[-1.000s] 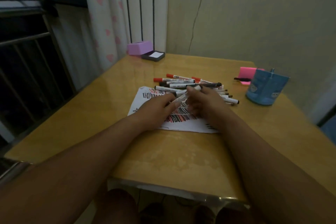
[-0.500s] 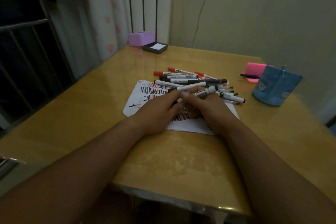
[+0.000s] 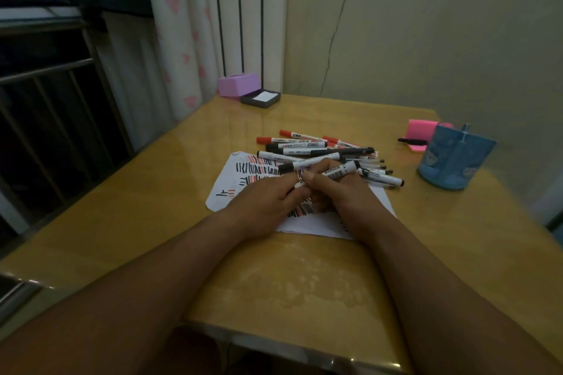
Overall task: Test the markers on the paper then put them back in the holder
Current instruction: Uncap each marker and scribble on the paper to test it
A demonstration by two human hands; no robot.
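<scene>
On the desk (image 3: 152, 207), a paper (image 3: 304, 224) already striped red and black suggests testing is well along. The blue holder (image 3: 454, 161) stands apart at right, and the markers (image 3: 301, 143) lie heaped at the sheet's far edge, none apparently returned. The right hand (image 3: 344, 195) grips one marker (image 3: 335, 172), and the left hand (image 3: 268, 201) pinches its end.

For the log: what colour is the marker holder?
The holder is blue, seen best in the head view.

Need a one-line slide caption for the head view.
Over the scribbled paper, the left hand and right hand grip one marker beside a pile of markers; the blue holder stands apart.
</scene>
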